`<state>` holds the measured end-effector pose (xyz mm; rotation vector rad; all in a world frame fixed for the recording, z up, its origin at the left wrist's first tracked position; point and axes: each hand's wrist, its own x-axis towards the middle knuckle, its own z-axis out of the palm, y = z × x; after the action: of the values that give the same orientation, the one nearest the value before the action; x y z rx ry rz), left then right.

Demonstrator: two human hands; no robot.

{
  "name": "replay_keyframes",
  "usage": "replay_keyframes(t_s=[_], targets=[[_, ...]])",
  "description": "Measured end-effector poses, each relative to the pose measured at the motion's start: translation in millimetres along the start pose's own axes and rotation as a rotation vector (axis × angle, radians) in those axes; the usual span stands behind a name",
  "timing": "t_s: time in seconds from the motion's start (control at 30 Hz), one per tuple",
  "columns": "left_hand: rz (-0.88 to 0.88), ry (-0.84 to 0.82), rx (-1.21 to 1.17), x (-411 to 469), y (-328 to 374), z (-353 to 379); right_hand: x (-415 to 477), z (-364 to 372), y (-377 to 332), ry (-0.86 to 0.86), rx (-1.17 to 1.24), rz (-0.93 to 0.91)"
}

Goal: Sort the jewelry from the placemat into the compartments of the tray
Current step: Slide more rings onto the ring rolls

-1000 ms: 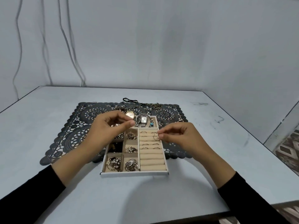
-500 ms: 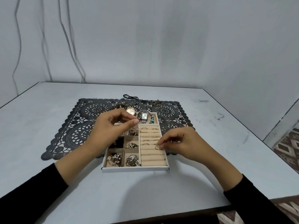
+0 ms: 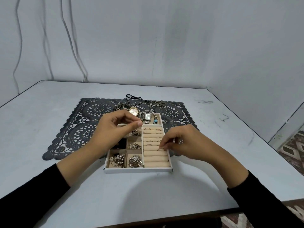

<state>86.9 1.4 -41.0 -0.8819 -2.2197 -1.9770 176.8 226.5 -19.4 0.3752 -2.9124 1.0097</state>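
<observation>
Tray nearly full: small compartments loaded, several rings slotted. Right hand pinches a ring into the roll rows; left hand pinches a thin hoop above. Chains and gold watch remain on the far placemat.

Looked like a plain room in a home, set up as a bare corner for table work rather than a shop or workshop. Showed only a pale table pushed against unpainted grey walls, loose cables hanging down the back wall, and a strip of patterned floor tiles past the table's right edge. Carried a dark lace placemat and a small cardboard tray of jewelry, household things both.
</observation>
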Motion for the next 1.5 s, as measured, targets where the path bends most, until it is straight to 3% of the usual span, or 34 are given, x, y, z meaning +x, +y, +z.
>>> replay_keyframes(t_s=[0.33, 0.9, 1.13, 1.23, 1.4, 1.5], targets=[[-0.001, -0.002, 0.008, 0.5, -0.8, -0.2, 5.2, -1.8, -0.2, -0.076, -0.121, -0.047], [-0.002, -0.011, 0.01, 0.3, -0.6, 0.0, 12.6, -5.7, -6.2, -0.132, -0.094, 0.093], [-0.014, -0.016, 0.027, -0.3, -0.2, 0.3, 12.3, -1.6, -5.7, -0.142, -0.086, 0.034], [-0.012, -0.022, 0.041, -0.6, 0.5, 1.1, 11.4, -2.6, -1.3, -0.054, 0.016, 0.098], [-0.015, -0.05, 0.096, -0.8, -0.4, 3.0, 21.7, 2.8, 18.8, 0.269, 0.311, 0.1], [-0.021, -0.067, 0.118, -2.3, 0.9, 4.8, 30.6, 8.6, 38.1, 0.474, 0.248, 0.192]])
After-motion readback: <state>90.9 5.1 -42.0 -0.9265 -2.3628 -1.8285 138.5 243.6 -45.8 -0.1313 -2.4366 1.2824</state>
